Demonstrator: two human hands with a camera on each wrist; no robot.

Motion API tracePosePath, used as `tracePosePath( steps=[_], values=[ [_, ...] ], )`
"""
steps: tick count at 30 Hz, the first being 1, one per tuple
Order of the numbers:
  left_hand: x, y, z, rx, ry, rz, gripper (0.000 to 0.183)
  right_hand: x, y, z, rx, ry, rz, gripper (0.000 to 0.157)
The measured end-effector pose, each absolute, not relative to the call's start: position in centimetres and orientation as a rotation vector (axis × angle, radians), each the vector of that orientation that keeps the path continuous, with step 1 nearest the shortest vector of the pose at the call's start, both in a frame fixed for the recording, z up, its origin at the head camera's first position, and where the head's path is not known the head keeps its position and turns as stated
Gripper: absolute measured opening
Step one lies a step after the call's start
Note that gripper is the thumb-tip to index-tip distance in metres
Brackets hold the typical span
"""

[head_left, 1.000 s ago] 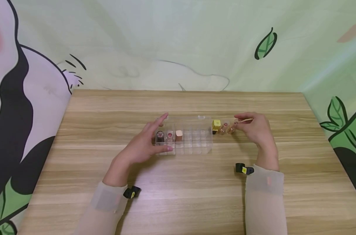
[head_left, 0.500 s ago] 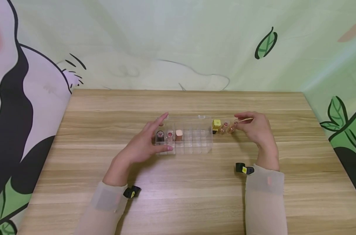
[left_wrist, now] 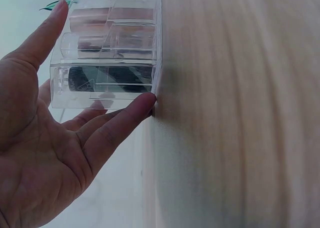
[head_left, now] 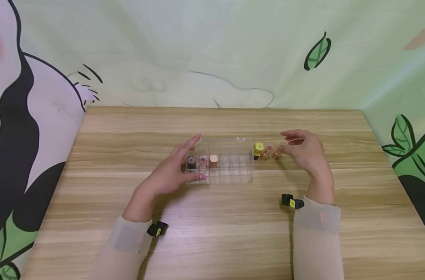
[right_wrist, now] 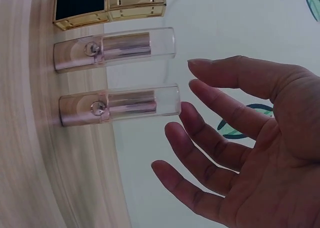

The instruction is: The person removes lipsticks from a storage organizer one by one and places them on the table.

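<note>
My left hand [head_left: 168,171] spans the left end of a clear compartment organizer [head_left: 235,171], thumb along its front and fingers at its side and back. In the left wrist view, fairly straight fingers [left_wrist: 115,130] touch the organizer's end wall. Inside stand a dark lipstick [head_left: 191,162], a clear-cased lipstick [head_left: 203,161] and a rose-gold lipstick [head_left: 214,161]. Beyond the organizer's right end, my right hand [head_left: 305,151] has loosely bent, parted fingers near the rightmost clear-capped lipstick [right_wrist: 120,107]. Nothing is between its thumb and index finger. A second clear-capped lipstick [right_wrist: 115,49] stands alongside.
A gold-and-black lipstick [right_wrist: 110,7] stands between the organizer and the clear-capped ones. The wooden table [head_left: 219,229] reaches back to a printed cloth [head_left: 163,50] with leaf drawings. Each sleeve cuff carries a small black camera.
My right hand's index finger and thumb have spread apart, and the hand has shifted slightly away from the rightmost lipstick. The left hand and the organizer have stayed in place.
</note>
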State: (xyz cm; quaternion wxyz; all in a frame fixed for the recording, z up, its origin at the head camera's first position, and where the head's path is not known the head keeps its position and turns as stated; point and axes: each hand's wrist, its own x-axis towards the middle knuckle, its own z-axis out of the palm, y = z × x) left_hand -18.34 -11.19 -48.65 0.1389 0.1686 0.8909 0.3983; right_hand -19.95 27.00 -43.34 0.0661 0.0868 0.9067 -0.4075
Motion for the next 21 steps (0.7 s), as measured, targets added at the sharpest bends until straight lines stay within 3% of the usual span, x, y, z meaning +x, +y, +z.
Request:
tracePosePath(
  steps=[21],
  values=[
    [-18.3,-11.2,-48.8,0.495,2.58,1.146,0.108,-18.8,26.6,-41.9,0.097,2.838,-1.29,0.051]
  ],
)
